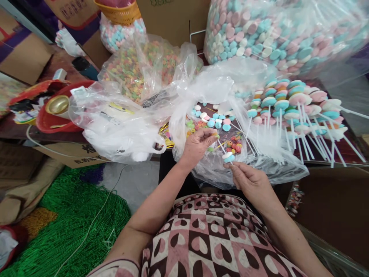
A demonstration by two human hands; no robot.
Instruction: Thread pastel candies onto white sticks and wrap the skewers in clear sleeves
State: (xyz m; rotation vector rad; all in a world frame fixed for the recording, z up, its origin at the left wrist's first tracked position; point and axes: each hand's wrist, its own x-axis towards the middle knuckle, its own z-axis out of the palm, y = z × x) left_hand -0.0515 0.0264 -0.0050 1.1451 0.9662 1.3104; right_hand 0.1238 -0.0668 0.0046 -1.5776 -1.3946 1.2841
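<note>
My left hand is pinched shut on a small green ring candy above an open plastic bag. My right hand grips a thin white stick that carries a white and a blue disc candy near my fingers. Loose pastel disc candies and small coloured ring candies lie in the clear plastic sheet just beyond both hands.
Finished candy sticks lie fanned out at the right. A huge bag of pastel discs stands behind, a bag of coloured rings at centre left. A red basin, cardboard boxes and green netting sit to the left.
</note>
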